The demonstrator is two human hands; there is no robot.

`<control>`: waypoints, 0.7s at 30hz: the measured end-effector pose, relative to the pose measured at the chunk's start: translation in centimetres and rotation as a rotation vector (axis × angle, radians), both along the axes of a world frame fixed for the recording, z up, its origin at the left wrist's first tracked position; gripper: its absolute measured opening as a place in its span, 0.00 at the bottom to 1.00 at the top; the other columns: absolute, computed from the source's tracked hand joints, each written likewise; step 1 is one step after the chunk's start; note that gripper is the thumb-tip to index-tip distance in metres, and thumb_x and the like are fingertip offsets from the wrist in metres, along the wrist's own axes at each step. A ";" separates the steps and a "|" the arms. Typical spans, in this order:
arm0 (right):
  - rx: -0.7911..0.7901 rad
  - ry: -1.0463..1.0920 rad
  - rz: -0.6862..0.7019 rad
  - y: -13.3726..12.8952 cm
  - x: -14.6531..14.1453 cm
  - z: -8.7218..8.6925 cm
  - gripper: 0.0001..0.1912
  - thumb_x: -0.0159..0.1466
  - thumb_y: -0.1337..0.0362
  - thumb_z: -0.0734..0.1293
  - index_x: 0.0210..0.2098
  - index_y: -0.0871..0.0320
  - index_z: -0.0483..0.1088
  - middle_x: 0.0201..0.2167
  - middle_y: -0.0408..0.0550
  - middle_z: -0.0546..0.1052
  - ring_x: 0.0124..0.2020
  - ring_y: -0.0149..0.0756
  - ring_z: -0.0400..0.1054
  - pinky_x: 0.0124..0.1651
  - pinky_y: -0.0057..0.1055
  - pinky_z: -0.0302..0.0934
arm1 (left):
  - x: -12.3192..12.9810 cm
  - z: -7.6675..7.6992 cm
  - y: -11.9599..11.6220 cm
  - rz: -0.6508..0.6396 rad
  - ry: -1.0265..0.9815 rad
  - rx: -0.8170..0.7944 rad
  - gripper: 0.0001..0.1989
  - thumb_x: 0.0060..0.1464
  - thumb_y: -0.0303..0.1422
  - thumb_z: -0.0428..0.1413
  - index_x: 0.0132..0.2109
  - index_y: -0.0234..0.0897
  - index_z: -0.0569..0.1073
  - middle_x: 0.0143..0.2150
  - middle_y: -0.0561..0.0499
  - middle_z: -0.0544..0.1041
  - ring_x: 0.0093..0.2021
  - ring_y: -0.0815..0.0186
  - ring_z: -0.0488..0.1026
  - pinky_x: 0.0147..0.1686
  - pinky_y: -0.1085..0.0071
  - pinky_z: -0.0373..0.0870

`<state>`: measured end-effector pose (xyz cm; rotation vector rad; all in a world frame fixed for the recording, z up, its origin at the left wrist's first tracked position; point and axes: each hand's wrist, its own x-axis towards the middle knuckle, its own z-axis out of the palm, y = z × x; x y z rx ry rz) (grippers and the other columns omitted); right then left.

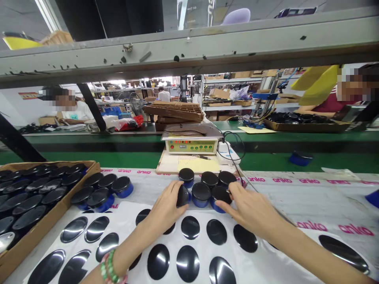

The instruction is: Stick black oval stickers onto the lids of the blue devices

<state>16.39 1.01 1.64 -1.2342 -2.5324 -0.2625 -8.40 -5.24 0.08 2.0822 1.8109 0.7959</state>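
Several short, round blue pieces with black tops stand close together in the middle of the bench. My left hand is closed around the left side of one blue round piece, which it partly covers. On the right of the cluster, my right hand grips another blue round piece between thumb and fingers. Both pieces appear upright at bench level. Below my hands lie white sheets bearing glossy black discs. A green bead bracelet circles my left wrist.
At left, a cardboard box holds many black-topped pieces, with several more beside it. A control box with a cable stands behind the cluster. A green conveyor belt carries a blue piece. Overhead runs a shelf beam. Co-workers sit beyond.
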 end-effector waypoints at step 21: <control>-0.032 -0.101 0.293 0.1 -4.7 1.4 0.11 0.58 0.65 0.70 0.34 0.58 0.62 0.39 0.53 0.72 0.41 0.46 0.67 0.39 0.39 0.61 | -0.3 0.6 10.1 0.105 -0.130 -0.179 0.17 0.60 0.37 0.54 0.52 0.34 0.67 0.48 0.46 0.72 0.43 0.62 0.73 0.42 0.60 0.73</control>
